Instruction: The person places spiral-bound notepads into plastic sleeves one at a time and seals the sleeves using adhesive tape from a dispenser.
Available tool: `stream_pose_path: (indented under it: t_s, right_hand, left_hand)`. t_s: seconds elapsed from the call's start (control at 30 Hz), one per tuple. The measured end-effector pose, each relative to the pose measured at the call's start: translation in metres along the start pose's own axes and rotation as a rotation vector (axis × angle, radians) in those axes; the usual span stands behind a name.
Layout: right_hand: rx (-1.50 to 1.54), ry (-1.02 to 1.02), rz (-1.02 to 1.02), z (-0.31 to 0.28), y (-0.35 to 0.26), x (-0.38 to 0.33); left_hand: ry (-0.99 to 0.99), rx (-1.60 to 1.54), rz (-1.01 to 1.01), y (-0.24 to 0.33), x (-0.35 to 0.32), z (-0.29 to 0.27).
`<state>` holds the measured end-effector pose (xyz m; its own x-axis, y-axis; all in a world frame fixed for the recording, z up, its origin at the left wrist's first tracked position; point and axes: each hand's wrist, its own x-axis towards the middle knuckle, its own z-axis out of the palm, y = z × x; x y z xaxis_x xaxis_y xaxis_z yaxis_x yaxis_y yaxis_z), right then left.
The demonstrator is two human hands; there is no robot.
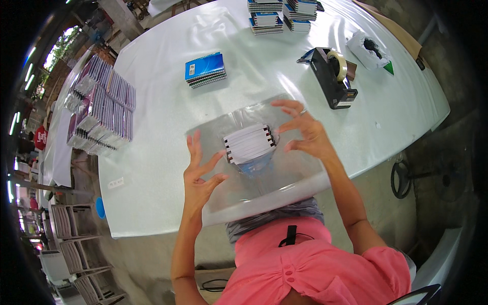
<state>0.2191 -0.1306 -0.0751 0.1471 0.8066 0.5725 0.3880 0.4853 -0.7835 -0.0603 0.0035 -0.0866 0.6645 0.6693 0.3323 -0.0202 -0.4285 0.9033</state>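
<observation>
In front of me a small stack of spiral notebooks (249,144), white page edges up and dark bindings showing at both ends, sits on a clear plastic sheet (300,170). Blue shows through the plastic at its near side. At the stack's left end is my left hand (199,170), fingers spread, index fingertip close to the bindings. On the other side my right hand (307,133), with a ring on one finger, is also open, its fingertips close to the stack's right end. Whether any fingertip touches the notebooks, I cannot tell.
Blue notebooks (205,68) lie stacked beyond the plastic. More notebook piles (267,20) stand at the far edge. At right are a black tape dispenser (328,79) and a white bag (367,51) with black contents. Wrapped purple notebooks (104,109) stand at far left.
</observation>
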Motion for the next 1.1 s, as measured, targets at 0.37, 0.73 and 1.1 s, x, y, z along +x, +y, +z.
stream_pose_path:
  t_s: [0.37,0.73,1.1]
  right_hand:
    - [-0.126,-0.036,0.050,0.031,-0.004,-0.010]
    - [-0.463,-0.004,-0.248,0.062,-0.071,0.012]
    - [-0.054,0.074,0.042,0.016,0.006,-0.013]
  left_hand:
    - [-0.002,0.272,0.175,0.028,0.022,0.025]
    - [0.275,-0.001,0.068,0.006,-0.010,0.042]
    - [-0.228,0.515,0.205,0.031,0.032,0.012]
